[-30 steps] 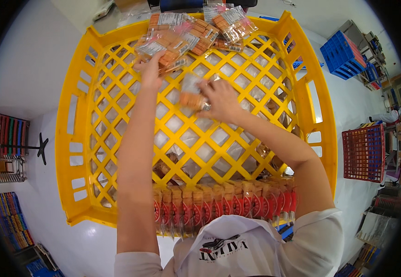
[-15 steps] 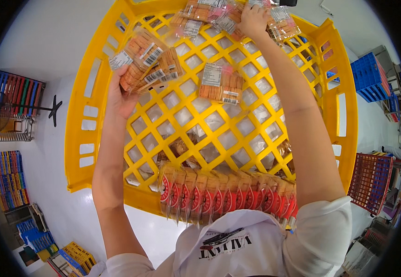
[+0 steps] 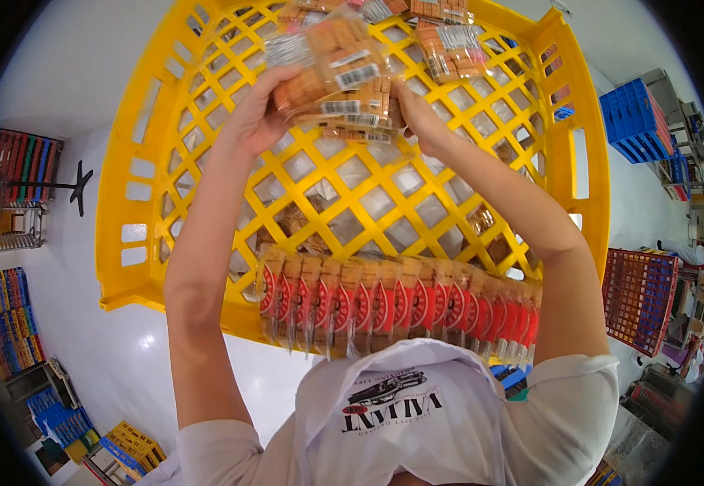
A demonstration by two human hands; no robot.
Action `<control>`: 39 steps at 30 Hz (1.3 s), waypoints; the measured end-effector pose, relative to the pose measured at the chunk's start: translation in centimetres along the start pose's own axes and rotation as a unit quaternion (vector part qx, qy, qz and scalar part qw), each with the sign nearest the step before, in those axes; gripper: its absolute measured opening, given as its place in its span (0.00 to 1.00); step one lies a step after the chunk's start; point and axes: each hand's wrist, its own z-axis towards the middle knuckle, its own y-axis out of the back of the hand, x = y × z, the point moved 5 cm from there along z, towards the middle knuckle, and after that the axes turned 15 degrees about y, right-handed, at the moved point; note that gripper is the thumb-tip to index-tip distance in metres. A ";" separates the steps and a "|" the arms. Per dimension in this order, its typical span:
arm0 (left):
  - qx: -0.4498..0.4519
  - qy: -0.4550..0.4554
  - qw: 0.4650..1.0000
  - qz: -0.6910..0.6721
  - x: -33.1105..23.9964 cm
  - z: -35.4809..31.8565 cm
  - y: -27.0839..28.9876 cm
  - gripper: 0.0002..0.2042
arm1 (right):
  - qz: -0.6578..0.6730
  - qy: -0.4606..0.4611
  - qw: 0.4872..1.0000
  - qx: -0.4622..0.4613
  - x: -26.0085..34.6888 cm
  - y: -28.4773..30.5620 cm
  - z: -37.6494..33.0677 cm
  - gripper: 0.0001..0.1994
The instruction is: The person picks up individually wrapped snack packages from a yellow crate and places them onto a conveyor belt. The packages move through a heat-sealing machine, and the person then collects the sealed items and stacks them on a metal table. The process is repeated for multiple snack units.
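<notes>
Over the far middle of a yellow lattice crate (image 3: pixel 138 121), both hands hold a small stack of clear packs of orange-brown biscuit-like pieces (image 3: pixel 344 69), with white barcode labels. My left hand (image 3: pixel 259 113) is closed round the stack's left side, its thumb on top. At the right edge, my right hand (image 3: pixel 418 120) grips the packs, its fingers partly hidden behind them. How many packs are in the stack is hard to tell. Beyond lie more loose packs (image 3: pixel 452 53) on the lattice. Along the near edge, a row of packs with red round labels (image 3: pixel 401 308) stands upright.
Through the lattice, more wrapped goods (image 3: pixel 295 219) show below. On the right are a stack of blue crates (image 3: pixel 634 121) and a dark red crate (image 3: pixel 642 300). Stacked coloured crates (image 3: pixel 10 324) and a dark stand (image 3: pixel 81 188) are on the left.
My left hand has moved right with its packs, and my right hand has come back from the far edge to meet them. The pack lying alone mid-crate no longer shows there.
</notes>
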 end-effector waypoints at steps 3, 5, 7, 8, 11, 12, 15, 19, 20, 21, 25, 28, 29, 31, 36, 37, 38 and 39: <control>-0.080 0.031 0.985 0.149 1.0 3.0 -0.4 0.19 | -0.036 -0.066 0.997 -0.012 0.5 1.1 -0.6 0.32; -0.115 0.055 0.963 0.239 1.1 3.7 -0.3 0.21 | 0.004 -0.145 0.989 -0.041 0.8 1.0 -1.0 0.33; -0.110 0.080 0.943 0.303 1.1 3.7 -0.7 0.23 | 0.099 -0.146 0.984 -0.029 0.2 0.1 -0.3 0.32; -0.082 0.111 0.958 0.252 1.6 4.0 -0.9 0.24 | 0.147 -0.107 0.983 -0.011 0.3 -0.5 -0.2 0.32; -0.044 0.146 0.977 0.149 4.5 4.1 -1.5 0.24 | 0.270 -0.074 0.959 0.052 0.2 -1.8 -0.3 0.29; -0.061 0.123 0.976 0.167 5.0 3.4 -1.8 0.23 | 0.272 -0.069 0.958 0.062 0.2 -1.7 -0.5 0.28; -0.097 0.065 0.983 0.141 3.8 -0.4 -1.3 0.23 | 0.240 -0.050 0.964 0.105 2.8 -3.8 -1.2 0.24; -0.078 -0.055 0.993 0.069 1.3 -7.7 1.1 0.30 | 0.175 0.006 0.967 0.188 7.9 -8.7 -3.3 0.24; -0.130 -0.098 0.984 0.073 1.1 -10.0 1.7 0.27 | 0.170 0.040 0.958 0.226 8.7 -10.1 -3.0 0.25; -0.180 -0.145 0.969 0.086 0.5 -12.2 2.1 0.25 | 0.168 0.080 0.947 0.263 9.5 -11.7 -2.6 0.26; -0.329 -0.198 0.880 0.279 1.9 -19.4 5.6 0.28 | 0.361 0.050 0.847 0.387 9.4 -19.4 -2.6 0.22; -0.516 -0.350 0.716 0.315 8.2 -22.9 6.0 0.49 | 0.205 0.030 0.842 0.498 6.3 -23.1 -6.2 0.31; -0.561 -0.272 0.666 0.409 10.3 -23.6 5.0 0.52 | 0.208 -0.009 0.854 0.478 5.2 -23.1 -8.2 0.34; -0.566 -0.174 0.637 0.494 13.0 -25.7 3.4 0.56 | 0.225 -0.076 0.821 0.519 0.9 -23.1 -10.5 0.35; -0.373 -0.195 0.742 0.521 10.8 -29.5 4.2 0.47 | 0.311 -0.060 0.813 0.490 -2.3 -24.5 -11.2 0.29; -0.386 -0.155 0.795 0.442 9.3 -28.9 4.9 0.42 | 0.293 -0.064 0.834 0.464 -2.1 -24.4 -10.9 0.27; -0.390 -0.114 0.839 0.361 7.7 -27.7 5.3 0.37 | 0.169 0.096 0.854 0.483 -2.1 -24.0 -9.8 0.27; -0.389 -0.068 0.875 0.281 6.8 -26.6 5.7 0.33 | 0.039 0.252 0.840 0.480 -2.3 -23.4 -8.3 0.28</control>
